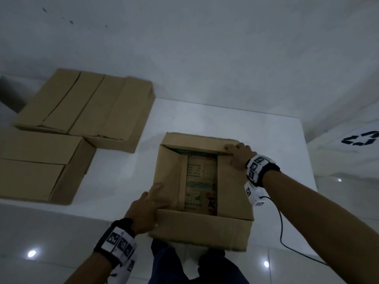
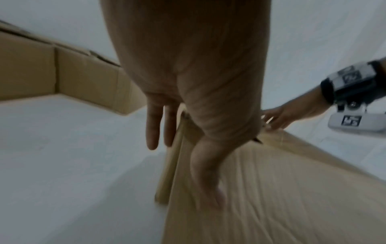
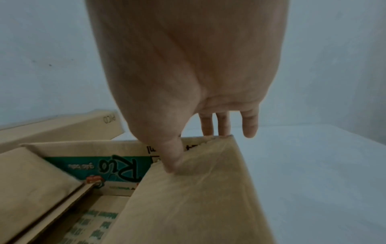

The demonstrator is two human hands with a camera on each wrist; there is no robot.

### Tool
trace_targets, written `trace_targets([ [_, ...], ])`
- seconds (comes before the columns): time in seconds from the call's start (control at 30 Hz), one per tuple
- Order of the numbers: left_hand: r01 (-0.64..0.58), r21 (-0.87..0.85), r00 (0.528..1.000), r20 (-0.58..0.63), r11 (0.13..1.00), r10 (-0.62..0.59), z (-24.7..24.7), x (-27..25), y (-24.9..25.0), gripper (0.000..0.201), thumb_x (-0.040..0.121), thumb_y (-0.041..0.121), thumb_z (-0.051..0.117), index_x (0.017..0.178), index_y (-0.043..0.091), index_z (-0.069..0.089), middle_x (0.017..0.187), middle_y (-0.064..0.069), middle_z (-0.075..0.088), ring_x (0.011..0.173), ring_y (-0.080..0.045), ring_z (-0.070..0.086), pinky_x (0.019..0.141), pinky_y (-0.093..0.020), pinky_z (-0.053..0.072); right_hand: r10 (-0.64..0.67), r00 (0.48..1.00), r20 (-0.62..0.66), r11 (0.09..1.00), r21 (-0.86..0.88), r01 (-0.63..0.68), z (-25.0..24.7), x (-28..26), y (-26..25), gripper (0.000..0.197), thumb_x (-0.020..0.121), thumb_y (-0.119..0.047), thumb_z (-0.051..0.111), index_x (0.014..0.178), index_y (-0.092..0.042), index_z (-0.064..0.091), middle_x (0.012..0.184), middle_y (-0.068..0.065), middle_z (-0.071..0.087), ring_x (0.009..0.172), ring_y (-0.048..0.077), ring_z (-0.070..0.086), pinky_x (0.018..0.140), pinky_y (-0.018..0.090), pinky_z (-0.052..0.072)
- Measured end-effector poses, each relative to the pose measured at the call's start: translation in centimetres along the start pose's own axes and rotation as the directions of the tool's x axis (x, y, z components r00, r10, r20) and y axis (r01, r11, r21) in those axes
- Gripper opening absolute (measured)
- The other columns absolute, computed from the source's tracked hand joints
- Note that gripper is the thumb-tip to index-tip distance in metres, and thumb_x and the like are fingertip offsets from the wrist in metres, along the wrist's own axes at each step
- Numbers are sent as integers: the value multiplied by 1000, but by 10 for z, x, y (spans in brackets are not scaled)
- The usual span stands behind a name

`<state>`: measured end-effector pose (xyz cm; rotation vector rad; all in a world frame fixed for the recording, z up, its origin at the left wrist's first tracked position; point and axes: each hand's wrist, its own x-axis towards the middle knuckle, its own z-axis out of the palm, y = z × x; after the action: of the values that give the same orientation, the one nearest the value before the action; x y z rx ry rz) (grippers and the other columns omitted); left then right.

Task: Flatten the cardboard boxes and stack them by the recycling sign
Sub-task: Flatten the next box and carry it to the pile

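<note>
The open box [image 1: 202, 193] stood at the near edge of the white worktop [image 1: 266, 140], its flaps folded inward so the printed inner wall showed, probably set there within easy reach of both hands for collapsing. The left hand [image 1: 146, 212] lay on the near left flap, thumb flat on the cardboard inside and fingers [image 2: 153, 125] straight down the outer wall, holding the corner between them rather than clutching it. The right hand [image 1: 239, 157] took the opposite far right corner, thumb pressed into the flap and fingers [image 3: 206, 123] hanging over the rim outside, a light pinch. Holding diagonal corners likely served to skew the box flat. Two closed boxes [image 1: 86, 107] waited on the left of the worktop, touching each other, well apart from the open one. The recycling sign [image 1: 361, 139] lay to the right, beyond the worktop, with nothing stacked beside it that could be seen.
</note>
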<state>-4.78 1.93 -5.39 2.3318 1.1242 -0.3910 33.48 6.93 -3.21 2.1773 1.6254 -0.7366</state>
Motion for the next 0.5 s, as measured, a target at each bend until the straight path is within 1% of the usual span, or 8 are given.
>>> trace_targets([
  [0.07, -50, 51, 997, -50, 997, 53, -15, 4, -4, 65, 62, 45, 75, 125, 35, 59, 153, -9, 33, 119, -35, 53, 82, -42, 56, -16, 996, -90, 1000, -23, 14, -3, -12, -1, 64, 89, -19, 48, 145, -36, 23, 148, 8, 28, 131, 33, 32, 106, 49, 32],
  [0.1, -65, 97, 995, -63, 993, 71, -25, 7, -3, 65, 65, 55, 70, 125, 34, 59, 149, -10, 40, 122, -36, 51, 88, -44, 53, -32, 989, -147, 999, -48, 26, -5, -20, -4, 63, 88, -17, 49, 145, -33, 25, 146, 8, 32, 130, 31, 34, 105, 47, 33],
  [0.17, -119, 219, 988, -72, 968, 138, -45, 17, 5, 59, 76, 67, 46, 125, 37, 57, 146, -2, 43, 133, -28, 39, 102, -42, 40, -94, 968, -233, 988, -139, 63, -5, -32, -16, 56, 87, -15, 50, 140, -26, 36, 141, 7, 39, 127, 29, 39, 103, 43, 36],
  [0.2, -146, 248, 987, -36, 958, 159, -56, 23, 12, 58, 80, 66, 36, 126, 37, 57, 144, 3, 44, 134, -23, 35, 105, -39, 34, -141, 962, -233, 975, -204, 93, -2, -36, -23, 50, 87, -14, 50, 136, -23, 43, 136, 8, 44, 123, 29, 43, 101, 43, 39],
  [0.3, -263, 307, 965, 77, 915, 251, -72, 46, 32, 41, 94, 46, 41, 127, 28, 58, 138, 5, 49, 132, -19, 37, 109, -37, 25, -291, 957, -19, 883, -391, 260, 5, -47, -50, 34, 89, -7, 52, 121, -14, 59, 117, 11, 61, 104, 29, 59, 82, 40, 52],
  [0.37, -338, 348, 936, 225, 874, 272, -67, 65, 47, 27, 94, 24, 48, 115, 18, 65, 127, -3, 59, 117, -25, 51, 106, -39, 34, -378, 915, 139, 769, -503, 394, 14, -58, -72, 19, 93, -6, 52, 102, -6, 68, 97, 11, 66, 91, 28, 64, 69, 35, 48],
  [0.43, -353, 374, 913, 337, 857, 229, -60, 83, 59, 24, 92, 9, 50, 110, 5, 65, 120, -14, 62, 106, -31, 57, 98, -42, 44, -410, 881, 238, 674, -572, 468, 31, -65, -89, 19, 95, -13, 53, 81, -11, 67, 77, 6, 59, 75, 25, 60, 68, 34, 44],
  [0.5, -341, 400, 884, 444, 851, 145, -55, 97, 69, 29, 96, 2, 48, 121, -2, 60, 131, -22, 56, 117, -34, 54, 104, -39, 41, -394, 867, 305, 601, -628, 494, 50, -69, -96, 21, 93, -17, 57, 74, -19, 65, 72, 1, 58, 68, 22, 53, 78, 36, 47],
])
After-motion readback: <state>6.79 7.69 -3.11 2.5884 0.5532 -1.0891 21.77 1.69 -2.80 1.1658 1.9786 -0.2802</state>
